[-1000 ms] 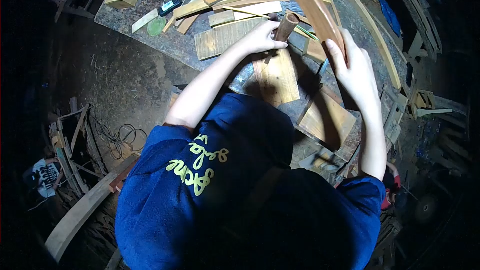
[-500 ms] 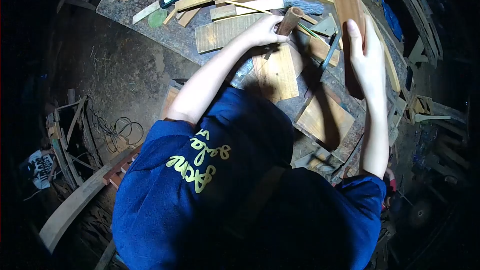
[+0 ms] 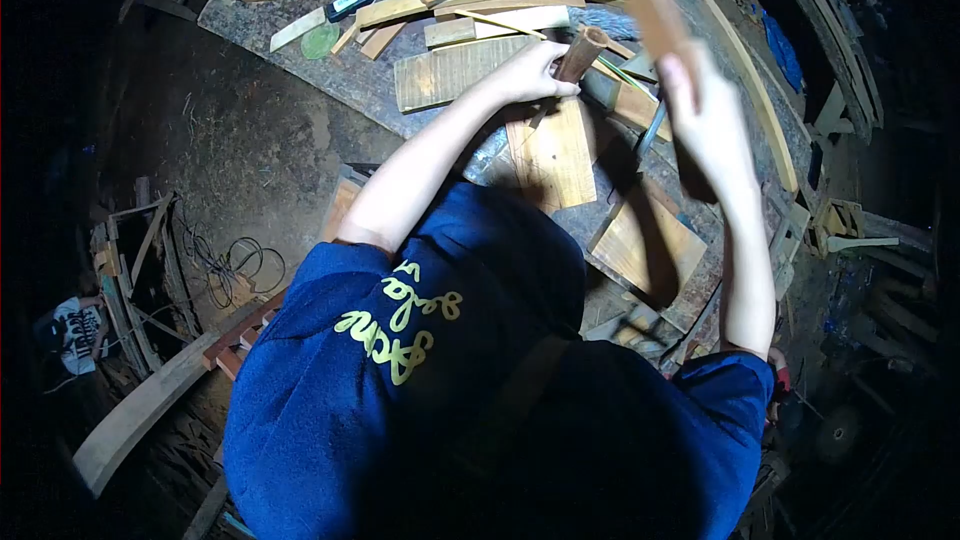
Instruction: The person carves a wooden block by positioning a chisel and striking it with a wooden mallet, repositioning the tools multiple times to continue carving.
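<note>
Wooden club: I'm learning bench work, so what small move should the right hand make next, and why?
Probably tap the brown handle on its upper end with the wooden club: the right hand holds the club raised, while the left hand grips the handle over the pale board, leaving that end exposed.

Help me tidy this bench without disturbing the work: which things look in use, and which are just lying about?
Apparently in use:
- brown cylindrical handle, in the left hand
- long wooden piece, in the right hand
- probably the pale board below

Apparently lying about:
- green disc
- black device
- curved strip
</note>
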### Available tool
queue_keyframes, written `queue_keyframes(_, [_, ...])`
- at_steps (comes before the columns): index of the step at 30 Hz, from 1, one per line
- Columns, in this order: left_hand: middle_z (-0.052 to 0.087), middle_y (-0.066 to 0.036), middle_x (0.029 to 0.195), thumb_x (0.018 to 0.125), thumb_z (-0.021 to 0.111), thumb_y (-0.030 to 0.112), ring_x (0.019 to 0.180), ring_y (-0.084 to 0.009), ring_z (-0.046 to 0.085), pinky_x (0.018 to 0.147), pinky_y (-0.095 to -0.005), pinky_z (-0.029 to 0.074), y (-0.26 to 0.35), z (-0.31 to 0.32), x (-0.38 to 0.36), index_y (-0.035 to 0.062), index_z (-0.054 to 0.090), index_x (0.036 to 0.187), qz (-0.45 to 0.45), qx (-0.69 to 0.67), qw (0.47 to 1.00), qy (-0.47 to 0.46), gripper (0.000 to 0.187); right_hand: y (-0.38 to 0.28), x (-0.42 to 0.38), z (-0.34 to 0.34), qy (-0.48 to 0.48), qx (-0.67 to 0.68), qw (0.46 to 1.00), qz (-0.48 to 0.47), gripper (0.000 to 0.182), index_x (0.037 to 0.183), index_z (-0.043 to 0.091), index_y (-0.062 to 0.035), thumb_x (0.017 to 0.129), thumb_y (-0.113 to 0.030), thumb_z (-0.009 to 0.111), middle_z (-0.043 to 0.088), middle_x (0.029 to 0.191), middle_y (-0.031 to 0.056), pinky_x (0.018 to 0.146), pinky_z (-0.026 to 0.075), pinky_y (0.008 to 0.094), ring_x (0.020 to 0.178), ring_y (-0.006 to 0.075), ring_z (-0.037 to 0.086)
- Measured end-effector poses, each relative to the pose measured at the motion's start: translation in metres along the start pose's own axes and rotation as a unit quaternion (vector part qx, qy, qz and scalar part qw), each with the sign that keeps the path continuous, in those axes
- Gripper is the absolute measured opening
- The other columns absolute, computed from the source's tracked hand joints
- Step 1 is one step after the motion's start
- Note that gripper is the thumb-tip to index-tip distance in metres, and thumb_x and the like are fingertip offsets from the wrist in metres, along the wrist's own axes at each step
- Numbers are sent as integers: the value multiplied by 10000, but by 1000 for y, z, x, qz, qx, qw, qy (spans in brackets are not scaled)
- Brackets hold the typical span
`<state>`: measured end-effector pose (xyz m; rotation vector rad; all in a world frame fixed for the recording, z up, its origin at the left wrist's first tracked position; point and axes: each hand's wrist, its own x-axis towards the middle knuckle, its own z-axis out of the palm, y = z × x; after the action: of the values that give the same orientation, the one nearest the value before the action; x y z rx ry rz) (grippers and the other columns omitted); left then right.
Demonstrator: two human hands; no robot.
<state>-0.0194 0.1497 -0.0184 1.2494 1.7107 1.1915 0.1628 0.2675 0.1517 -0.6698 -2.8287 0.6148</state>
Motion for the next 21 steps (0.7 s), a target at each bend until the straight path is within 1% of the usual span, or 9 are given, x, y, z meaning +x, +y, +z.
queue_keyframes(1, [640,-60,877,746,769,162,803,-126,593,756,-295,495,-6,0,1,6,605,1013,1,1,1000,2,350,3,-1,7,-99,-50,994,4,384,1075,542,-21,965,-381,469,644,814,265,735,493,492,803,423,646])
queue_keyframes(3, [641,-70,882,749,767,169,822,-130,600,762,-300,498,-10,3,2,2,602,1011,8,-11,1000,12,352,-1,-3,7,-76,-25,997,-4,399,1079,546,-18,961,-392,472,642,819,271,758,491,495,810,433,639])
queue_keyframes(5, [643,-63,888,753,764,171,825,-126,612,766,-292,505,-3,1,-2,7,601,1002,-3,31,999,17,340,-4,3,-8,-129,-47,990,26,399,1091,550,-22,957,-391,478,636,820,278,757,487,497,821,436,632])
queue_keyframes(12, [637,-37,884,756,759,149,803,-105,619,769,-276,516,-21,1,-3,15,598,976,-5,-31,999,11,304,8,-8,5,21,101,992,74,412,1129,573,-22,963,-384,470,648,846,264,748,494,437,831,406,654])
queue_keyframes(13, [634,-33,881,760,754,135,809,-102,617,774,-276,516,-20,0,-6,13,597,973,9,-84,996,19,291,18,-12,13,11,102,990,95,460,1189,556,2,968,-395,493,655,910,172,790,470,349,831,216,608])
queue_keyframes(16, [657,-46,941,770,754,104,874,-107,630,826,-286,521,-19,-9,-28,26,616,993,-18,-122,989,78,274,36,-31,39,-25,134,984,119,524,1270,525,26,965,-399,497,647,1095,224,906,446,354,1016,264,620])
queue_keyframes(17, [663,-52,951,768,760,109,880,-111,635,828,-288,523,-17,-11,-36,25,617,997,-29,-140,985,95,282,39,-39,47,-16,97,987,129,488,1257,538,-26,966,-409,458,630,1065,283,886,462,444,1034,413,605])
queue_keyframes(18, [657,-34,871,763,754,112,831,-120,639,806,-296,525,-5,-13,-45,8,629,929,-27,-142,982,125,233,47,-46,57,-18,113,985,132,493,1266,533,-26,965,-410,458,627,1074,287,891,460,448,1043,417,600])
queue_keyframes(21, [688,-69,897,766,766,134,795,-118,656,745,-282,533,-23,-11,-54,-2,645,963,-41,-167,969,176,268,48,-65,74,-17,74,982,174,510,1276,530,-25,963,-422,459,627,1075,290,905,456,459,1046,428,598])
